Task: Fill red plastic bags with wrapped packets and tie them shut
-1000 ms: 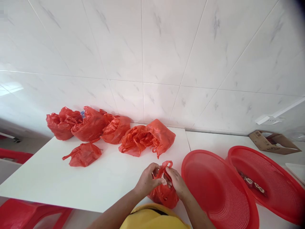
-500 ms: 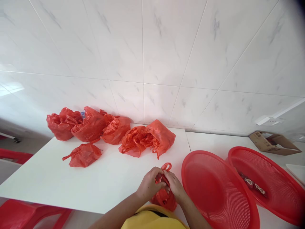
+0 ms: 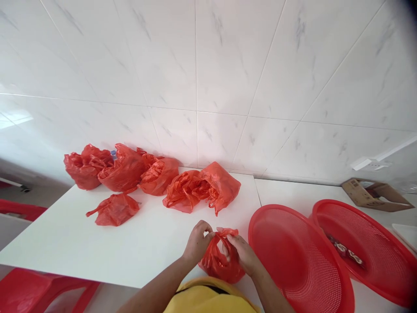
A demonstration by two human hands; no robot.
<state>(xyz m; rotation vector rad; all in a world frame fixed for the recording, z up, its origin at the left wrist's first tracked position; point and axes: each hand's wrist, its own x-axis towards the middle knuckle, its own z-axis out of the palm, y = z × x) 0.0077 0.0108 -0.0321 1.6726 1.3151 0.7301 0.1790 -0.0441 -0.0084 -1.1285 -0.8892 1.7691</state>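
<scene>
A small red plastic bag (image 3: 219, 266) sits at the near edge of the white table (image 3: 97, 248), right in front of me. My left hand (image 3: 197, 241) pinches one handle at the bag's top. My right hand (image 3: 240, 255) grips the other handle, fingers curled round it. The two handles are pulled a little apart over the bag's mouth. What is inside the bag is hidden by the plastic.
Several more red bags lie on the table: one flat (image 3: 114, 209), a crumpled pair (image 3: 203, 188), and a row by the wall (image 3: 124, 169). Two red mesh baskets (image 3: 293, 261) (image 3: 368, 248) stand to the right; the farther holds small wrapped items. A cardboard box (image 3: 371, 194) lies far right.
My hands were bunched together on the bag's top; now they have drawn apart, each with a handle, and the bag's top has spread wider.
</scene>
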